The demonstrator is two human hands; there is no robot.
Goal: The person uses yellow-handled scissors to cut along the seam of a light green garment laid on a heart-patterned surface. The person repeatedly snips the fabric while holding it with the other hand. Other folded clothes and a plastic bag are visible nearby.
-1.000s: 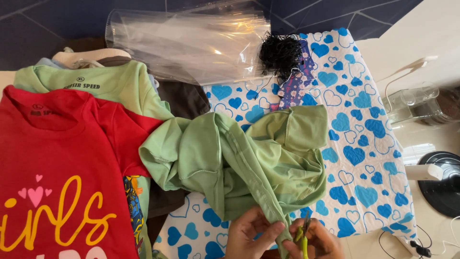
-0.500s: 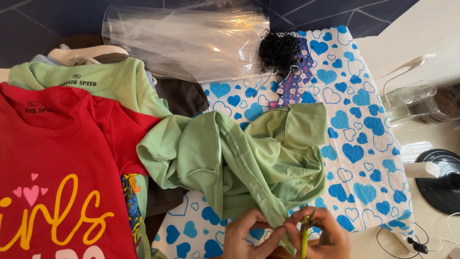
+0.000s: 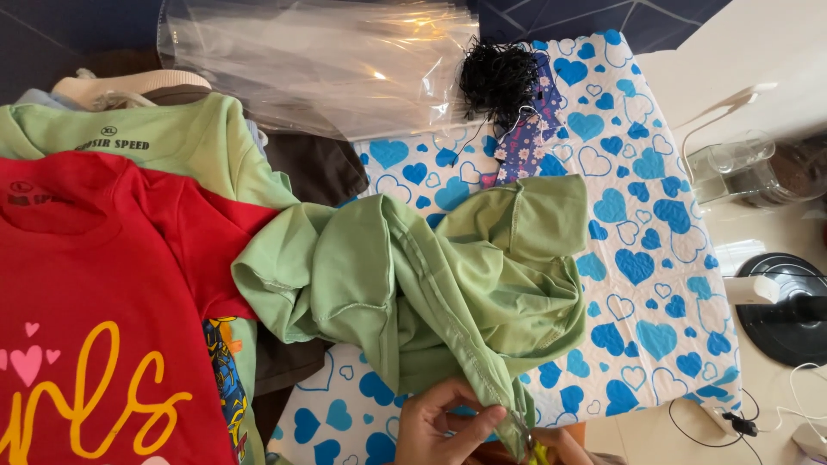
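A crumpled light green garment [image 3: 431,275] lies in the middle of the blue-heart cloth [image 3: 637,258]. Its hem runs down to the bottom edge of the view. My left hand [image 3: 444,426] pinches that hem between thumb and fingers. Only a sliver of my right hand [image 3: 570,446] shows at the bottom edge, right beside the hem. It holds a small yellow-green tool [image 3: 537,450] against the fabric, most of it hidden.
A red T-shirt [image 3: 103,301] tops a pile at the left, over a green T-shirt [image 3: 172,146] and a brown garment [image 3: 314,164]. Clear plastic bags [image 3: 319,60] and a black thread bundle [image 3: 500,77] lie at the back. A clear container [image 3: 741,168], black round base [image 3: 788,310] and cables [image 3: 775,413] sit right.
Both hands have sunk toward the bottom edge, so less of the right hand and the tool shows. The green garment has shifted slightly with the pulled hem.
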